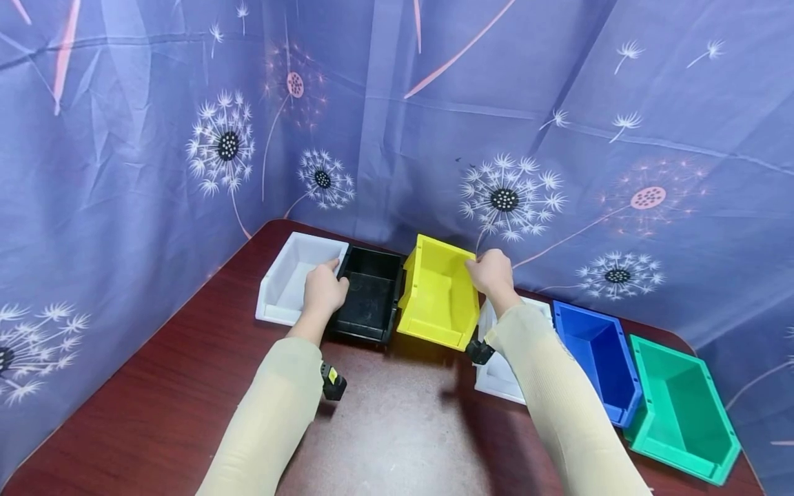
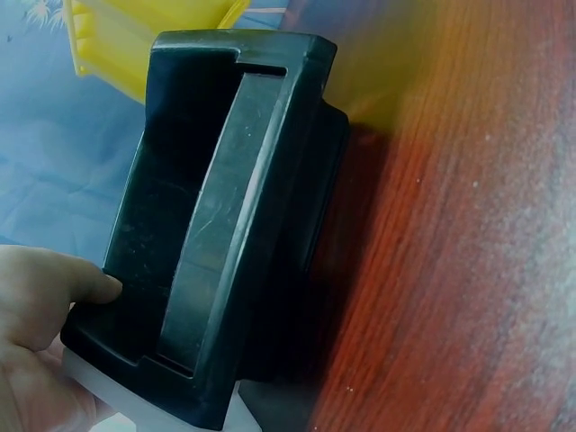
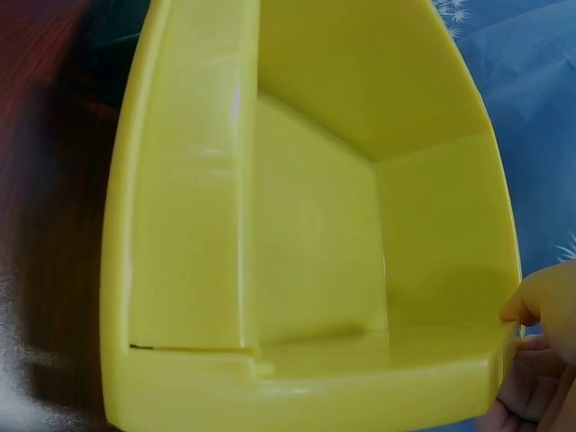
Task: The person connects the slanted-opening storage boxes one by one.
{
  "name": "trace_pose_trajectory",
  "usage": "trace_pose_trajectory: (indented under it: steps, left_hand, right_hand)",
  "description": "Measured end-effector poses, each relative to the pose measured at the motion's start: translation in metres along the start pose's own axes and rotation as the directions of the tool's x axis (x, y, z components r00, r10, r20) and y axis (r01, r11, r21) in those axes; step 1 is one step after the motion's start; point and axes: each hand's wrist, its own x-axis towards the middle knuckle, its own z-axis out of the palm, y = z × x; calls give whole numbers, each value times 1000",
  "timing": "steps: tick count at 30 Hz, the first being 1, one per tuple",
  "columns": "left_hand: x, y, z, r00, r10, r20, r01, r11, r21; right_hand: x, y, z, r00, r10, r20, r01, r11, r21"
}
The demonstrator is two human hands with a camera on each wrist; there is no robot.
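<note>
- Right hand (image 1: 493,272) is pinching the yellow bin (image 1: 437,296) at its back right corner, thumb over the rim, fingers curling outside; the gap looks only wall-thick.
- Left hand (image 1: 324,289) is gripping the left rim of the black bin (image 1: 367,296), thumb hooking inside; its other fingers are mostly hiding, so I can't tell how far they're wrapping.
- Yellow is sitting between the black bin and the nearer white bin (image 1: 499,375), looking tilted and probably hanging just off the table (image 1: 384,441).
- One-corner hold, so the load is likely twisting the wrist; best to be keeping the pinch firm and moving slowly.
- Best to be steadying black against the table while the right hand is handling yellow; their neighbouring walls are running close and could be catching.
- Far-left white bin (image 1: 279,282) is standing right beside black; fingers are working in a tight spot there, so watch for dragging it.
- Right forearm is crossing above the nearer white bin; keep the wrist camera (image 1: 480,352) clear of its rim.
- Blue bin (image 1: 595,358) and green bin (image 1: 682,399) are standing further right, out of the way.
</note>
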Motion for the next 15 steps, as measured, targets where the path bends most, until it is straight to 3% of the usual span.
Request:
trace_pose_trajectory:
  steps: [15]
  left_hand:
    - [-1,2,0,1000,-15,-2,15,1000,6]
  right_hand:
    - [-2,5,3,1000,-18,18,18,999,38]
